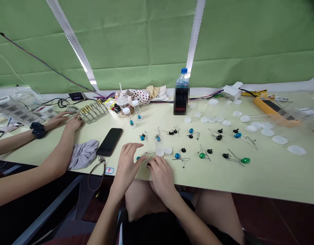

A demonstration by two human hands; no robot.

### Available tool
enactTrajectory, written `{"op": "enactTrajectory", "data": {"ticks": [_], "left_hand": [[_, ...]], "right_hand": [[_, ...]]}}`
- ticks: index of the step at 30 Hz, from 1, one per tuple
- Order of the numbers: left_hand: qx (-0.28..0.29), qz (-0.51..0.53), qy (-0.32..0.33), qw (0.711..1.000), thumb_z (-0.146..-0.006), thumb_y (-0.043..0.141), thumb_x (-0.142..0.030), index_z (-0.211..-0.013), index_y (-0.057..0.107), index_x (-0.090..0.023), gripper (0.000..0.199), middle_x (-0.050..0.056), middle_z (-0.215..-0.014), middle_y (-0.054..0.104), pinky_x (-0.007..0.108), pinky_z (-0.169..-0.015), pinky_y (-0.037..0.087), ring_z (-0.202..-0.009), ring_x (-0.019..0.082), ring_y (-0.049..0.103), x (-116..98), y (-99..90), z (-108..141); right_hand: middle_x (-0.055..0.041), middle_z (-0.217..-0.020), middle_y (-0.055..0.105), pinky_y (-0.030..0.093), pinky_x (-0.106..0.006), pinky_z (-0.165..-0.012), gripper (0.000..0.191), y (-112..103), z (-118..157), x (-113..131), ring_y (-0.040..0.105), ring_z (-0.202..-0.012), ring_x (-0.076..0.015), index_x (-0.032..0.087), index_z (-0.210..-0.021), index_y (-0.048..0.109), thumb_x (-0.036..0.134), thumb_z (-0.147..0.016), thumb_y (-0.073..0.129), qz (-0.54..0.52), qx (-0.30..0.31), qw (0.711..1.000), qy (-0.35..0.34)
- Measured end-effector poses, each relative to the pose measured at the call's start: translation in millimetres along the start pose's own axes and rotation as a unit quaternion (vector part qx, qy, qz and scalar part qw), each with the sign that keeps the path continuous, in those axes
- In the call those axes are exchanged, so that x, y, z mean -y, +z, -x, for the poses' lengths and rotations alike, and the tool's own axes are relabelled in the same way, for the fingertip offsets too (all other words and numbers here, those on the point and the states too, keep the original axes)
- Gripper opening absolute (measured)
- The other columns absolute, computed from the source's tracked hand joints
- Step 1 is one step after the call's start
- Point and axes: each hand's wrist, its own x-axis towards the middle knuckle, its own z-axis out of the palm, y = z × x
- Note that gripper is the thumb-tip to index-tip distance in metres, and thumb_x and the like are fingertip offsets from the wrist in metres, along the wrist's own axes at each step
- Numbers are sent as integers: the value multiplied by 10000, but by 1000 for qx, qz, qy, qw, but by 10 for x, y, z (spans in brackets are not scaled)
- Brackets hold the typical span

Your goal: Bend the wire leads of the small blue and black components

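Note:
My left hand [127, 163] is at the table's front edge, thumb and fingers apart, nothing visible between them. Close to its thumb lie a blue bead [138, 158] and thin wire pieces [151, 156], partly hidden. Fingers of my right hand [162, 172] are bent together over a small black piece [148, 165], only part of which shows. Just beyond my hands is a clear plastic tube [159, 144] with something blue inside. Beside its near end sits a white round cap [168, 150]. Bent wires with a blue bead [177, 156] or green bead [202, 155] and black knobs [183, 150] spread rightward.
Two capped tubes [132, 121] stand farther back. A phone [109, 142] and grey cloth [82, 154] lie left, near another person's hands [74, 122] and glass vials [92, 112]. A bottle [182, 80], white caps [226, 123] and an orange power strip [274, 110] are behind and right.

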Motion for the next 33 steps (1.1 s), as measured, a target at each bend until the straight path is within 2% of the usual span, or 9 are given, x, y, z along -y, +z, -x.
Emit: {"op": "enactTrajectory", "data": {"ticks": [5, 9, 13, 17, 20, 22, 25, 29, 33], "left_hand": [[-17, 68, -21, 997, -808, 659, -292, -1222, 510, -245, 442, 78, -1243, 575, 440, -1003, 402, -1227, 264, 464, -200, 202, -130], [10, 129, -48, 990, -782, 681, -284, -1308, 425, -257, 586, 90, -1302, 561, 433, -1003, 397, -1245, 266, 488, -264, 405, -230], [45, 169, -84, 981, -827, 601, -202, -1290, 417, -269, 502, 64, -1152, 657, 408, -926, 438, -1130, 249, 587, -296, 544, -293], [49, 180, -84, 979, -836, 590, -192, -1264, 432, -269, 462, 57, -1111, 675, 397, -927, 441, -1106, 238, 607, -311, 578, -317], [16, 152, -67, 986, -810, 652, -250, -1309, 394, -260, 561, 82, -1217, 616, 417, -934, 445, -1150, 257, 566, -321, 560, -285], [-61, 102, -61, 991, -792, 685, -302, -1309, 404, -239, 592, 110, -1289, 546, 435, -927, 450, -1181, 283, 515, -354, 556, -221], [-166, 33, -32, 985, -861, 611, -290, -1216, 489, -209, 384, 126, -1197, 553, 440, -894, 453, -1115, 282, 504, -463, 620, -82], [-111, -6, 79, 991, -915, 513, -190, -1100, 570, -199, 194, 99, -1023, 599, 412, -832, 460, -952, 246, 521, -644, 871, 45], [-33, -81, 82, 993, -905, 503, -174, -1085, 596, -134, 207, 132, -997, 578, 421, -771, 456, -887, 264, 480, -773, 1115, 19]], "right_hand": [[-107, -1010, 639, 452, -408, -783, 342, -164, 157, -127, 554, -918, -274, 212, -1132, 612, 95, -936, 357, 13, -8, 999, -35], [-102, -989, 660, 449, -409, -822, 320, -585, 237, -434, 576, -920, -265, 203, -1122, 620, 139, -957, 353, 2, -59, 998, -19], [-79, -951, 673, 452, -385, -810, 258, -1093, 171, -781, 599, -906, -242, 206, -998, 656, 223, -958, 401, 20, -103, 994, 32], [-55, -935, 681, 459, -355, -754, 239, -1366, 82, -1012, 614, -875, -221, 218, -940, 659, 249, -948, 422, 45, -75, 994, 60], [-60, -931, 673, 456, -356, -745, 238, -1367, 31, -1109, 609, -862, -220, 214, -937, 662, 237, -942, 425, 68, -59, 995, 45], [-67, -929, 659, 453, -361, -747, 236, -1316, -12, -1150, 596, -865, -222, 207, -939, 666, 219, -938, 430, 88, -53, 994, 29], [-78, -936, 636, 448, -370, -761, 213, -1231, -103, -1180, 572, -883, -234, 194, -961, 668, 192, -929, 458, 123, -42, 992, 6], [-75, -929, 611, 440, -364, -776, 129, -1128, -232, -1182, 547, -911, -244, 183, -937, 664, 175, -898, 541, 160, -15, 987, -13], [-66, -867, 592, 431, -349, -761, 89, -1025, -288, -1185, 543, -871, -231, 190, -833, 638, 170, -886, 569, 194, 3, 981, -22]]}}
